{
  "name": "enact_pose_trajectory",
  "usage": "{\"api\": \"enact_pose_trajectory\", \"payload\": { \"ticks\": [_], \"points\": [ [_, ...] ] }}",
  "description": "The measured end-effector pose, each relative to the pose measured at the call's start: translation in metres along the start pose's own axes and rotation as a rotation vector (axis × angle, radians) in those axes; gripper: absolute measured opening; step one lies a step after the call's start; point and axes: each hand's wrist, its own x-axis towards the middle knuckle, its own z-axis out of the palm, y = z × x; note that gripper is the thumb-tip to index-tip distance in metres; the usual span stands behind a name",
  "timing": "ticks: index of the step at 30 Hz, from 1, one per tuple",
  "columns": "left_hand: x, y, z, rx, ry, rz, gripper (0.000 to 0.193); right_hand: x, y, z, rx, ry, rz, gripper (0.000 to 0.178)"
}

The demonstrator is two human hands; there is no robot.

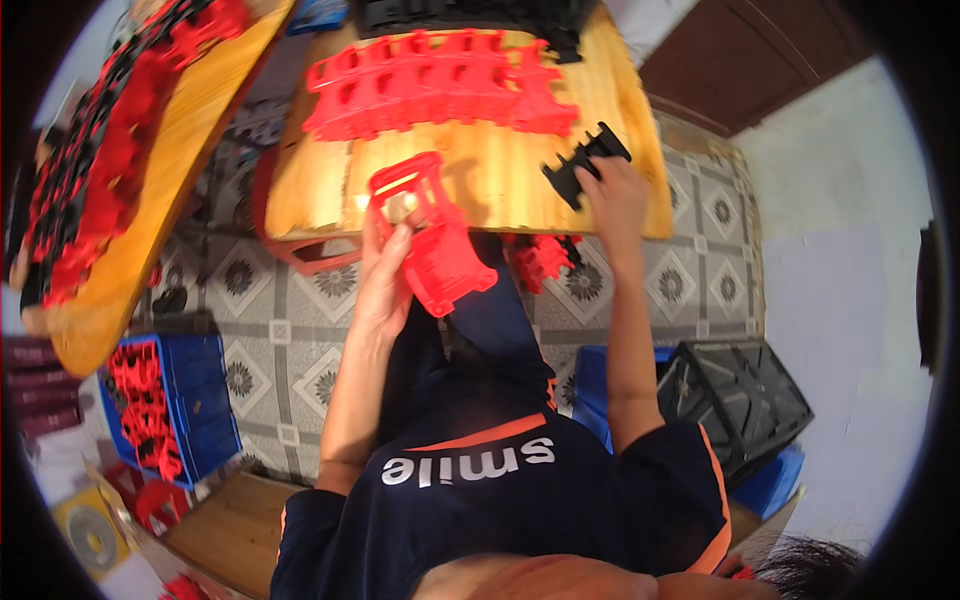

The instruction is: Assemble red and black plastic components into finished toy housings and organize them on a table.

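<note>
My left hand (385, 265) grips a red plastic frame-shaped part (445, 262), held tilted above my lap at the near edge of the wooden table (330, 195). The part has a rectangular opening at its far end and a solid panel toward me. Over the table's right side, my right hand (615, 190) has its fingers closed on a black plastic part (588, 162) with small prongs along one edge. The two parts are apart. Whether the black part touches the tabletop, I cannot tell.
Rows of red plastic parts (430, 85) lie across the table, with black parts (480, 15) behind them. Another wooden table (190, 130) at the left carries red and black pieces. A blue crate (195, 400) of red parts stands lower left; a black crate (735, 400) sits at right.
</note>
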Motion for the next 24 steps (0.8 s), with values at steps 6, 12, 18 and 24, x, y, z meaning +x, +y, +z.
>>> {"api": "enact_pose_trajectory", "payload": {
  "ticks": [6,12,18,24],
  "points": [
    [0.006,0.008,0.006,-0.028,-0.032,-0.071,0.087,-0.011,-0.107,-0.069,0.423,-0.076,-0.533,0.033],
    [0.003,-0.001,0.014,-0.076,-0.090,-0.065,0.090,-0.021,-0.128,-0.056,0.401,-0.153,-0.534,0.038],
    [-0.002,0.003,0.014,-0.095,-0.111,-0.064,0.093,-0.024,-0.136,-0.056,0.387,-0.157,-0.567,0.038],
    [-0.005,0.002,0.021,0.017,-0.120,0.002,0.104,-0.019,-0.128,-0.057,0.376,-0.179,-0.681,0.035]
  ]
}}
